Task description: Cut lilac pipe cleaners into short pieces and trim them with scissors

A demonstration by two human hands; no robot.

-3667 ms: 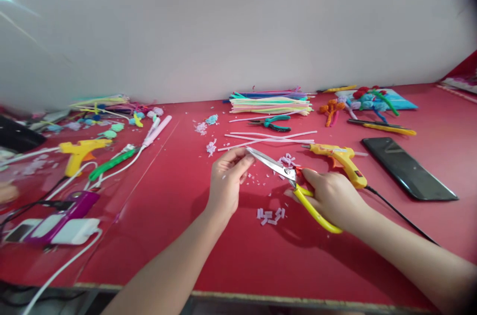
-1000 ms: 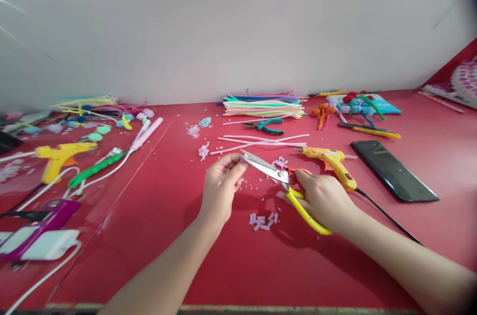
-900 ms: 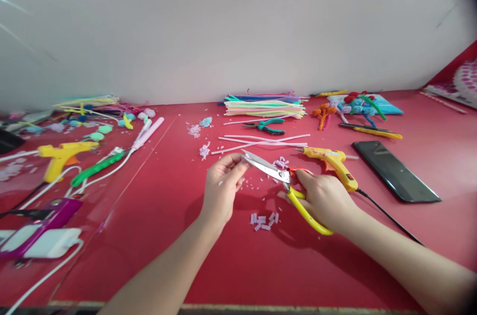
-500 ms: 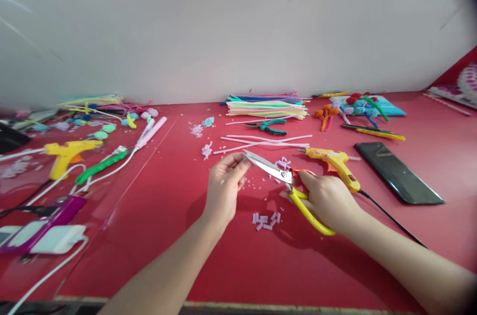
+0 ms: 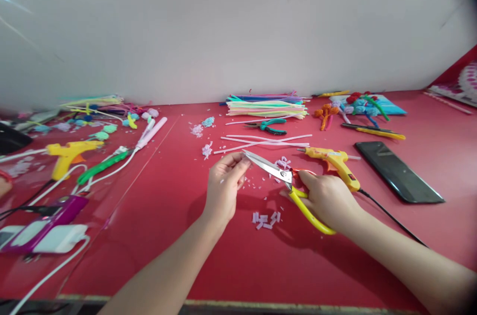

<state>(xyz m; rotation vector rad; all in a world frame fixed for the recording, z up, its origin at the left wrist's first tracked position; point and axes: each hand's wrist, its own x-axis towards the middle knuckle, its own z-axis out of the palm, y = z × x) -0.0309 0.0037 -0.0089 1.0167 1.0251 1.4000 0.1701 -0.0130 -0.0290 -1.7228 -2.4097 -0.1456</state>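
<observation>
Above the red table [image 5: 231, 265], between my hands, the yellow-handled scissors [image 5: 286, 181] slant toward my left hand [image 5: 223, 188], whose fingertips pinch something small at the blade tips; my right hand [image 5: 326, 198] grips the handles. Cut lilac pieces [image 5: 265, 219] lie just below.

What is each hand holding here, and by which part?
Right hand grips the yellow-handled steel scissors by the handles. Left hand pinches at the blade tip; anything between its fingertips is too small to tell.
</observation>
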